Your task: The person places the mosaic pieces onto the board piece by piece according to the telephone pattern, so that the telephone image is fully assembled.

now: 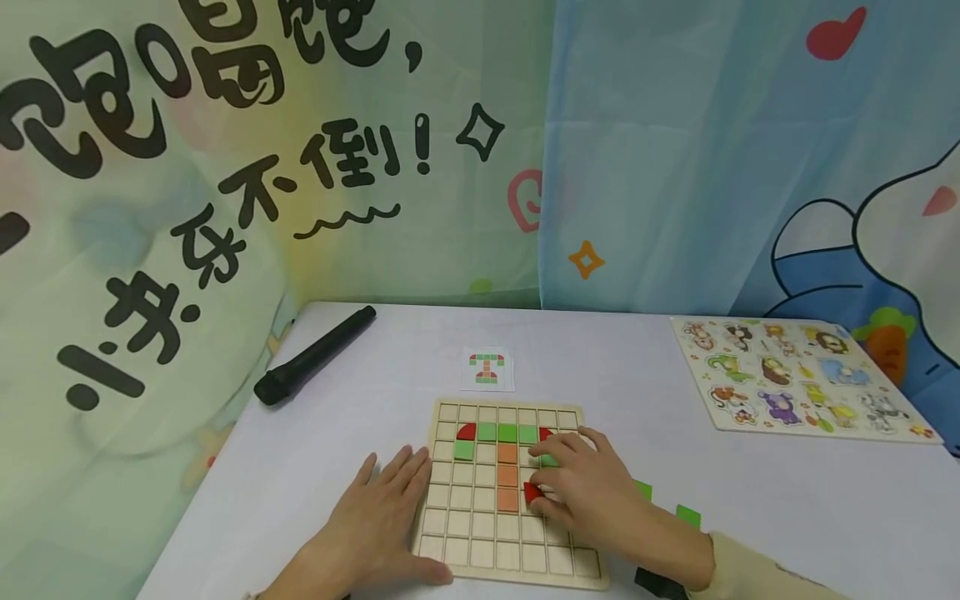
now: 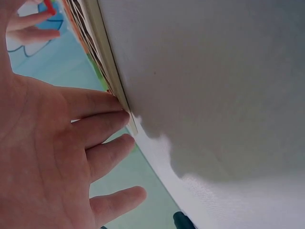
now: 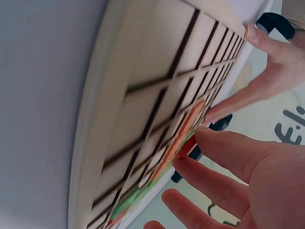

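On the white desk (image 1: 412, 358), wooden grid board (image 1: 483, 476), left hand (image 1: 378, 518) touching its left edge, fingers straight and spread, right hand (image 1: 592, 487) arched over its right half, thumb and fingertip pinching a red piece (image 1: 533, 492) beside orange squares (image 1: 507, 476).

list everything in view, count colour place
Grid board: 1, pale wood, on table
Red pieces: 3, two on board, one held
Green pieces: 7 visible, five on board, two beside
Orange pieces: 3, on board
Pattern card: 1, mostly white, behind board
Rod: 1, black, table's left
Animal panel: 1, multicoloured, table's right
Table: 1, white, beneath
Backdrop: 2 panels, green and blue, behind
Black items: 2, at wrists
Sleeves: 2, cream, on arms
Left grip: 1, at board's left edge
Right grip: 1, pinching red piece
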The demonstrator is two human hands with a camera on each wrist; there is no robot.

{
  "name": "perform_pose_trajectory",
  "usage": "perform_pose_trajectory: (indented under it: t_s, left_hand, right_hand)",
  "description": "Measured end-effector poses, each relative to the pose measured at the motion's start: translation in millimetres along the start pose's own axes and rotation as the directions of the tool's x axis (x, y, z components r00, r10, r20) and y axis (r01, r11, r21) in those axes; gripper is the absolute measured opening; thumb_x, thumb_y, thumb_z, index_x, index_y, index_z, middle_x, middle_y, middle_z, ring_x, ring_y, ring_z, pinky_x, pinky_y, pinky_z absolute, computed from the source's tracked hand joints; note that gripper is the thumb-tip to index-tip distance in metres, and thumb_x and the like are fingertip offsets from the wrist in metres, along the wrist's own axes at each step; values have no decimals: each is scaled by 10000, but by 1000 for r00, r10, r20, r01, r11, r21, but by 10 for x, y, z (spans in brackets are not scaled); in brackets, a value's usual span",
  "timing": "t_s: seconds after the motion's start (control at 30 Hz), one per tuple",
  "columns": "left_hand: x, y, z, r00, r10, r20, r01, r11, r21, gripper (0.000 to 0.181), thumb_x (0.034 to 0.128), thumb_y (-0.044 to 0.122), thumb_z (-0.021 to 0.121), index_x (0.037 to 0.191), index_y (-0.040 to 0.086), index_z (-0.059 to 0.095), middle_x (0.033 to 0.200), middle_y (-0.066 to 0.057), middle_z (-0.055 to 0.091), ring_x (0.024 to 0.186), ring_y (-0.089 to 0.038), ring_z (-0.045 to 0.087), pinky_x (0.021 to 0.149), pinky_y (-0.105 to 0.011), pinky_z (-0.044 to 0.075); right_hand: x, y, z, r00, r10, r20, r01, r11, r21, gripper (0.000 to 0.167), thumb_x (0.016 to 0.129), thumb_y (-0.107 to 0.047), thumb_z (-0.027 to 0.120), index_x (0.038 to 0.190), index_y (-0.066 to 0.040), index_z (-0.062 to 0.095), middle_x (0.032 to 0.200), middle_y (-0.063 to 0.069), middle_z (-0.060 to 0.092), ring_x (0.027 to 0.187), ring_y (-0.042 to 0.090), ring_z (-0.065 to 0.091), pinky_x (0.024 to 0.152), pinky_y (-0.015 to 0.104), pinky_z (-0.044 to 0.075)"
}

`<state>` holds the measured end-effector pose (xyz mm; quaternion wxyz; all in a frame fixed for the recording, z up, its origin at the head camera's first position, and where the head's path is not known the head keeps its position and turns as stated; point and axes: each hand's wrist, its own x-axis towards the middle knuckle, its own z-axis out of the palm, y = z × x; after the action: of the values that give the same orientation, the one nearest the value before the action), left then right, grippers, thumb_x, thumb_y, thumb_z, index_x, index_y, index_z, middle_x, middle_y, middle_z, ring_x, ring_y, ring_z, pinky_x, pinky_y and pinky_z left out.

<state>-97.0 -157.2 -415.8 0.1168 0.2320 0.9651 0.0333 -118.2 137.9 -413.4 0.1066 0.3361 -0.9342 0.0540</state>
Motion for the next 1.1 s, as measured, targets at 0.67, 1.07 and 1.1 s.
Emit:
perform_pose_trajectory:
  t_s: [0.67, 1.07, 1.1]
  left_hand:
    - [7, -8, -10, 1000, 3, -8, -3, 1000, 2, 1305, 654, 918, 637, 1583, 46, 358, 1680, -117, 334, 1557, -327, 328, 1220, -649, 280]
    - [6, -12, -5, 1000, 8, -15, -8, 1000, 6, 1304, 654, 918, 637, 1581, 43, 360, 1676, -121, 342, 1553, -330, 336, 1214, -652, 288]
    - [6, -12, -6, 1000, 8, -15, -8, 1000, 7, 1303, 656, 917, 636, 1581, 43, 359, 1676, -120, 342, 1553, -329, 336, 1214, -652, 288]
  right_hand:
    - [1, -48, 105, 994, -82, -76, 73, 990, -118, 180, 754, -450, 883, 820, -299, 810, 1090, -50, 727, 1068, 213, 651, 991, 591, 497]
    - [-46, 85, -18, 997, 71, -10, -71, 997, -24, 176, 801, -447, 845, 874, -293, 801, 1149, -27, 726, 1138, 237, 640, 1048, 663, 438]
    - [-63, 116, -37, 995, 98, 4, -98, 995, -15, 181, 807, -444, 842, 893, -290, 804, 1157, -26, 723, 1143, 240, 640, 1054, 669, 427]
